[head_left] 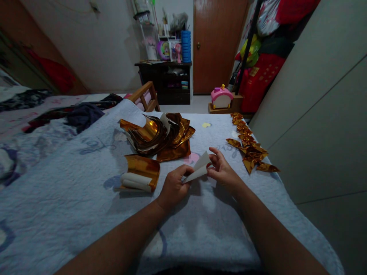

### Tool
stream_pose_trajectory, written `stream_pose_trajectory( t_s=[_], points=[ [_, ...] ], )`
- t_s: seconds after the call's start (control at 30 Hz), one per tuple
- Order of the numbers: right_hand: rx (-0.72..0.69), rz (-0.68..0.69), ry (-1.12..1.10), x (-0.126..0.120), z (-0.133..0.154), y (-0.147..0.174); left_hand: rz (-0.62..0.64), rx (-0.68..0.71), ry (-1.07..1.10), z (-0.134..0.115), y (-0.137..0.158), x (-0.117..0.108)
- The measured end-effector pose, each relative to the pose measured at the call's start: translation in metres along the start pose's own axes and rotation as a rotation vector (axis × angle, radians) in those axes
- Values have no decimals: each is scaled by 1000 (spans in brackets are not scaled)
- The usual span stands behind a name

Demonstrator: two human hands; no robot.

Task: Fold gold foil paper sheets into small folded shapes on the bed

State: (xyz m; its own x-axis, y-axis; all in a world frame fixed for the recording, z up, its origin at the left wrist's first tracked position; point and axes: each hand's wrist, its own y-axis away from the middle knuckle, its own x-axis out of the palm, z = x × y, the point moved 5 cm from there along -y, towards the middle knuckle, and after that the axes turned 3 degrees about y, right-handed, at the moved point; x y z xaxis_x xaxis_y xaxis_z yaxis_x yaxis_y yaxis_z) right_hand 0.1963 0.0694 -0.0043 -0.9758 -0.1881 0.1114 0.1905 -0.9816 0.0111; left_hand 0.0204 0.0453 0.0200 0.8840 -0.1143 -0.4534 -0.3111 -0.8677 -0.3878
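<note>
Left hand (174, 185) pinches one end of the folded pale sheet (197, 173), right hand (223, 170) pinches the other by thumb and fingertip, sheet held between them over the blanket (195, 233); uneven pull could skew the fold or tear thin paper.

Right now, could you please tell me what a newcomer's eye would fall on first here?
Probably the large curled stack of shiny gold-coloured sheets on the pale blue patterned cloth, beyond the left hand. Next might come the trail of folded, shiny gold-coloured pieces along the cloth's right edge. Nearer the camera, the left hand and right hand hold a pale folded sheet between them.
</note>
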Motion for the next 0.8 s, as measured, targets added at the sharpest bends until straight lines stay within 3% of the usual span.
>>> stream_pose_trajectory(
  t_s=[0.2,0.47,0.6,0.8],
  points=[
    [60,241,-88,16,-7,4,8,-95,198,3,-2,4],
    [-6,237,-135,15,-3,3,-6,-228,532,14,-2,8],
    [59,240,-75,15,-2,4,15,-229,526,13,-5,9],
    [43,261,-78,16,2,5,24,-237,431,17,-3,9]
  ],
)
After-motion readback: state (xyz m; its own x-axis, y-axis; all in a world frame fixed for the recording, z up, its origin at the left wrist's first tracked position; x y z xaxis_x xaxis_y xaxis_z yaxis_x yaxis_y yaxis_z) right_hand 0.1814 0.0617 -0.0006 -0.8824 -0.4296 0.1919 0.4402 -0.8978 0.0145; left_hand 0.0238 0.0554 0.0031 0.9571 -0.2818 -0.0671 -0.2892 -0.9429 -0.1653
